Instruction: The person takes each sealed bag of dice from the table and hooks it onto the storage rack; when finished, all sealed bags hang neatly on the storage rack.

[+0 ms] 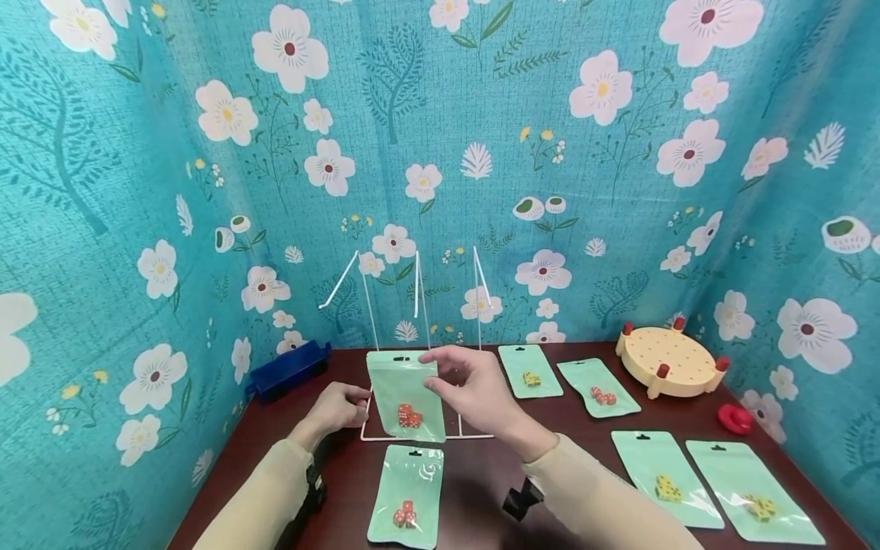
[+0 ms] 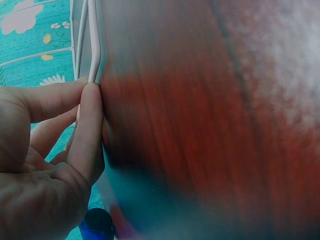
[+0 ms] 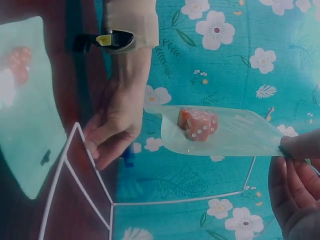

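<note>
My right hand (image 1: 481,389) pinches the top right edge of a pale green zip bag (image 1: 392,389) with a hang slot. Red dice (image 1: 409,416) show through the bag's lower part; in the right wrist view the bag (image 3: 235,132) stretches from my thumb and fingers. Behind it stands a white wire display rack (image 1: 416,284) with three prongs that rise above the bag. With thumb and fingers my left hand (image 1: 335,406) grips the rack's wire frame at its left side, clearly seen in the left wrist view. The bag hides part of the rack.
Nearer me lies another green bag (image 1: 406,481) with red dice. On the right are several more bags, one (image 1: 598,374) with red dice and others with yellow dice. A round cream stand (image 1: 670,359), a red object (image 1: 736,418) and a blue tray-like object (image 1: 289,369) also sit on the table.
</note>
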A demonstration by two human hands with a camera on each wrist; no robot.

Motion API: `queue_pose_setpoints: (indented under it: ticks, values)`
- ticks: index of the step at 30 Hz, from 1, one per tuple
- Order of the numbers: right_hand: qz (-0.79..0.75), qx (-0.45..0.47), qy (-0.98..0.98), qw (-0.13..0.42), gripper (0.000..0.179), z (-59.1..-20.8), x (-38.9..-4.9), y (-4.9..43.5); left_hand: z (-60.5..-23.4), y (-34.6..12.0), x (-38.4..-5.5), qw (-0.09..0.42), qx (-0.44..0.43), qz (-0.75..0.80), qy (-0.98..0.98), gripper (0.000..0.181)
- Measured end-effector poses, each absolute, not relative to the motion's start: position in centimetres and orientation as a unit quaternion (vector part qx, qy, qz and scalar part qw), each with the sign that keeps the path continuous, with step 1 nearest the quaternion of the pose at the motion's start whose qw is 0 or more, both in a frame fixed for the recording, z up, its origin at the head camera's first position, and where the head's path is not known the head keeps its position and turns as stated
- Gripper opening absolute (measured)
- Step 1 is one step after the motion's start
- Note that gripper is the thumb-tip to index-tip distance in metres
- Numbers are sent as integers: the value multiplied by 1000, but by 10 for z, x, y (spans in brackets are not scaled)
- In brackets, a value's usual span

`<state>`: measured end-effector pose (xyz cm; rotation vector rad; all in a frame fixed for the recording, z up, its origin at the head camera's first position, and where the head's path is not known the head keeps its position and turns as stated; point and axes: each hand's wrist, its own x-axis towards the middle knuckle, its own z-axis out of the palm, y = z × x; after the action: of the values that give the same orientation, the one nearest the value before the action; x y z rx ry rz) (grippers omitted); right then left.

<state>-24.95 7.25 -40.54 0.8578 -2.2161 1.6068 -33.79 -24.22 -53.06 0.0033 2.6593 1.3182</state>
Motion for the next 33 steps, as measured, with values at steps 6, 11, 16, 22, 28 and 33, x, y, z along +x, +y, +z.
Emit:
queue_pose_setpoints:
  ticks: [6,11,16,22,28,33]
  values:
    - [557,283,-770,129,33,-397,-258,54,-530,-242,-340,81,-4,439,895,29]
    - [582,289,-749,133,32,-387,-268,36,-528,-246,-338,76,1,426,902,27]
    - [612,287,-723,139,33,-382,-279,21,-526,-250,-337,77,36,411,908,34]
    - [651,280,-689,149,33,-382,-285,4,-525,-249,-338,72,62,427,899,44]
    - [677,280,-666,139,34,-380,-280,-10,-525,-248,-334,58,65,463,882,39]
    - [685,280,-658,141,36,-379,-281,-21,-526,-248,-335,55,116,475,871,30]
